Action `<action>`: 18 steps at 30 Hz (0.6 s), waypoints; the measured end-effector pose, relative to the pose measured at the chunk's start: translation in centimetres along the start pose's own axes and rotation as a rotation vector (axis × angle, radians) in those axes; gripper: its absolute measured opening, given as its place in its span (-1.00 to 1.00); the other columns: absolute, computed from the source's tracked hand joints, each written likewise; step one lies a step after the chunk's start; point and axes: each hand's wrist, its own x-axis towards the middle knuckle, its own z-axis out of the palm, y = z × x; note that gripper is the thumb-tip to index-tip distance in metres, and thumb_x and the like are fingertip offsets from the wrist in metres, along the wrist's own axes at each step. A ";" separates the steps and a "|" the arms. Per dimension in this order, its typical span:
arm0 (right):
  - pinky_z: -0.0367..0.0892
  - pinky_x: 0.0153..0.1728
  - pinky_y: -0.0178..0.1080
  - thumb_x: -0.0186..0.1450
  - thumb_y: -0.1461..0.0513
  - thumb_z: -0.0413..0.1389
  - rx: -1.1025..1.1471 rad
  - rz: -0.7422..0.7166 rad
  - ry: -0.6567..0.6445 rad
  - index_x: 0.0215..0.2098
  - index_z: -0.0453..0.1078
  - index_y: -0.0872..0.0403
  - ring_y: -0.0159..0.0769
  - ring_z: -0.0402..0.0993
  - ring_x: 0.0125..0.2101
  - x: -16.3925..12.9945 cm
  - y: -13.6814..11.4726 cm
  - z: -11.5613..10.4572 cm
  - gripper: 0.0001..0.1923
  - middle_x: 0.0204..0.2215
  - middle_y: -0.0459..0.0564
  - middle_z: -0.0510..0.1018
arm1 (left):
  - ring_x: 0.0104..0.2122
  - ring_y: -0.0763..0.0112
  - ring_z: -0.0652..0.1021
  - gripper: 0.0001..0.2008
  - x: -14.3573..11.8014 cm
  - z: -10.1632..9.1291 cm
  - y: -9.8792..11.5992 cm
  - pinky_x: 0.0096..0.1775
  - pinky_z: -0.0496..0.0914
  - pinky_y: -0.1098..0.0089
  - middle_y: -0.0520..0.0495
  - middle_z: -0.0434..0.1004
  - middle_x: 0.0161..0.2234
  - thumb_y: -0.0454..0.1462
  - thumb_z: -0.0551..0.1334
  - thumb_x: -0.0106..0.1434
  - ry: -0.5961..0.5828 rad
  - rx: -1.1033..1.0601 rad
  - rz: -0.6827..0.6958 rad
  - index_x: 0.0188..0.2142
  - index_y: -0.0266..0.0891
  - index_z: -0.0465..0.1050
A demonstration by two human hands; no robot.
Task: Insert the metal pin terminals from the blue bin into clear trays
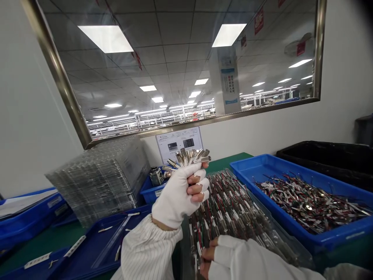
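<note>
We hold up our left hand [180, 194], gloved in white with the fingertips bare, and it is clenched tight around a bundle of small metal-tipped parts [189, 157] whose shiny ends fan out above our fist. The bundle sits raised in front of the wall, above the green bench [230, 159]. Our right hand [230, 258] lies low at the bottom edge, its glove resting on a clear tray [233, 210] packed with rows of the same wired parts; its fingers are curled against them, but we cannot tell whether it grips any. Just to the right stands a blue bin [291, 221] heaped with loose wired pieces, and behind that a black bin [329, 155]. To the left a tall stack of clear trays [99, 179] leans on blue trays [96, 245]. A printed sheet [179, 142] hangs below the window frame [204, 120].
</note>
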 end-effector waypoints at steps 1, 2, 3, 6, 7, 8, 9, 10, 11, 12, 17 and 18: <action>0.24 -0.55 -0.44 0.15 0.24 -0.05 -0.023 -0.026 0.005 -0.39 0.25 0.01 -0.47 0.32 -0.48 0.2 0.2 0.5 -0.92 -0.45 -0.20 0.44 | -0.75 0.69 -0.09 -0.90 0.0 0.0 -0.1 -0.75 -0.17 0.62 0.17 -0.26 -0.68 -0.34 -0.02 0.14 -0.008 -0.002 -0.005 -0.37 -0.32 0.21; 0.22 -0.60 -0.42 0.12 0.24 -0.01 -0.043 -0.056 -0.015 -0.43 0.26 0.02 -0.45 0.32 -0.53 0.6 0.3 0.9 -0.95 -0.51 -0.20 0.43 | -0.75 0.69 -0.08 -0.90 0.1 0.0 -0.2 -0.75 -0.16 0.62 0.17 -0.25 -0.68 -0.34 -0.02 0.14 -0.017 -0.005 -0.012 -0.37 -0.32 0.21; 0.20 -0.65 -0.39 0.08 0.24 0.02 -0.053 -0.076 -0.059 -0.48 0.27 0.04 -0.42 0.30 -0.57 1.0 0.4 1.2 -0.97 -0.57 -0.18 0.42 | -0.75 0.70 -0.08 -0.90 0.1 -0.1 -0.2 -0.75 -0.15 0.63 0.18 -0.24 -0.68 -0.34 -0.01 0.14 -0.028 -0.006 -0.019 -0.36 -0.32 0.21; 0.18 -0.67 -0.34 0.06 0.29 0.03 0.117 -0.055 -0.203 -0.58 0.30 0.09 -0.34 0.30 -0.56 2.4 0.5 1.4 -0.92 -0.62 -0.09 0.40 | -0.75 0.70 -0.06 -0.90 0.2 -0.2 -0.3 -0.75 -0.13 0.63 0.18 -0.22 -0.68 -0.33 -0.01 0.13 -0.051 -0.003 -0.038 -0.36 -0.32 0.22; 0.22 -0.62 -0.33 0.09 0.29 0.01 0.210 -0.038 -0.226 -0.56 0.31 0.09 -0.34 0.31 -0.52 2.8 0.5 1.2 -0.90 -0.58 -0.06 0.41 | -0.76 0.70 -0.06 -0.90 0.2 -0.3 -0.3 -0.75 -0.12 0.64 0.18 -0.22 -0.68 -0.33 0.00 0.13 -0.051 0.000 -0.041 -0.36 -0.31 0.22; 0.25 -0.54 -0.32 0.12 0.27 -0.02 0.299 -0.022 -0.225 -0.50 0.32 0.09 -0.35 0.32 -0.47 3.0 0.5 1.0 -0.89 -0.51 -0.05 0.42 | -0.76 0.69 -0.05 -0.90 0.1 -0.3 -0.2 -0.75 -0.11 0.64 0.18 -0.22 -0.68 -0.33 0.00 0.13 -0.050 0.004 -0.043 -0.36 -0.31 0.22; 0.27 -0.46 -0.30 0.16 0.25 -0.06 0.369 -0.012 -0.213 -0.42 0.32 0.09 -0.37 0.32 -0.42 3.1 0.5 0.8 -0.87 -0.43 -0.04 0.41 | -0.76 0.69 -0.05 -0.90 0.1 -0.3 -0.2 -0.75 -0.11 0.64 0.18 -0.22 -0.69 -0.33 0.01 0.12 -0.046 0.007 -0.041 -0.36 -0.31 0.22; 0.27 -0.39 -0.28 0.19 0.23 -0.09 0.417 -0.011 -0.203 -0.34 0.30 0.08 -0.39 0.31 -0.38 3.0 0.4 0.6 -0.84 -0.35 -0.04 0.39 | -0.76 0.69 -0.04 -0.91 0.1 -0.3 -0.2 -0.75 -0.10 0.64 0.18 -0.21 -0.69 -0.33 0.02 0.11 -0.039 0.010 -0.041 -0.36 -0.31 0.22; 0.27 -0.34 -0.26 0.20 0.21 -0.11 0.448 -0.009 -0.198 -0.28 0.27 0.08 -0.40 0.31 -0.34 2.9 0.4 0.3 -0.81 -0.28 -0.02 0.36 | -0.76 0.69 -0.04 -0.91 0.0 -0.2 -0.1 -0.76 -0.11 0.64 0.18 -0.21 -0.69 -0.33 0.03 0.11 -0.034 0.011 -0.041 -0.36 -0.31 0.22; 0.26 -0.31 -0.24 0.21 0.20 -0.12 0.488 0.001 -0.193 -0.23 0.24 0.09 -0.40 0.30 -0.32 2.7 0.4 0.0 -0.79 -0.24 -0.01 0.34 | -0.76 0.69 -0.04 -0.91 -0.1 -0.2 -0.1 -0.76 -0.11 0.64 0.18 -0.21 -0.70 -0.33 0.03 0.10 -0.030 0.009 -0.039 -0.37 -0.31 0.22; 0.30 -0.37 -0.30 0.21 0.18 -0.13 0.689 0.131 -0.135 -0.20 0.24 0.08 -0.40 0.33 -0.35 1.8 1.4 -1.9 -0.75 -0.27 -0.01 0.38 | -0.75 0.68 -0.05 -0.89 -0.1 0.0 0.0 -0.75 -0.12 0.62 0.18 -0.22 -0.70 -0.33 0.01 0.09 -0.067 -0.004 -0.026 -0.38 -0.33 0.23; 0.30 -0.40 -0.34 0.22 0.18 -0.17 0.723 0.175 -0.115 -0.16 0.22 0.07 -0.40 0.34 -0.36 1.7 2.0 -2.5 -0.73 -0.29 -0.02 0.39 | -0.75 0.68 -0.06 -0.89 -0.1 0.1 -0.1 -0.76 -0.13 0.62 0.18 -0.22 -0.70 -0.32 0.01 0.09 -0.075 0.007 -0.017 -0.39 -0.33 0.23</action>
